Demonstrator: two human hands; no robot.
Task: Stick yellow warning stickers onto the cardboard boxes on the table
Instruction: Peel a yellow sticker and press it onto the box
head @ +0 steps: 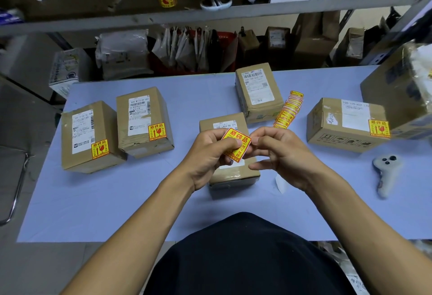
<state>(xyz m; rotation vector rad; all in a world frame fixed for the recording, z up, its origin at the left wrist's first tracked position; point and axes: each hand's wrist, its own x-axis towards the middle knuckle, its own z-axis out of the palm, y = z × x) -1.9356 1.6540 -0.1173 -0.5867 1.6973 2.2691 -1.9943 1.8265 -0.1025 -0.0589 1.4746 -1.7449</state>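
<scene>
Over the middle of the bench [140, 201], above the centre box [230, 173], we see both hands pinching one yellow warning sticker [235, 144]. The left hand [208, 157] grips its left side between thumb and fingers, and the right hand [280, 152] nips its right edge with thumb and forefinger, the other fingers loosely curled. The sticker is tilted and off the box's surface.

Toward the left edge stand two boxes side by side, the far-left box [88, 135] and its neighbour [143, 121], each with a yellow sticker on the near right corner of its top. Near the far edge sits another box [257, 93], with no sticker that we can see. Just right of it lies a strip of stickers [288, 112]. Toward the right edge, a stickered box [346, 124] sits against a larger carton [397, 89]. A grey controller [385, 173] lies near the right edge.
</scene>
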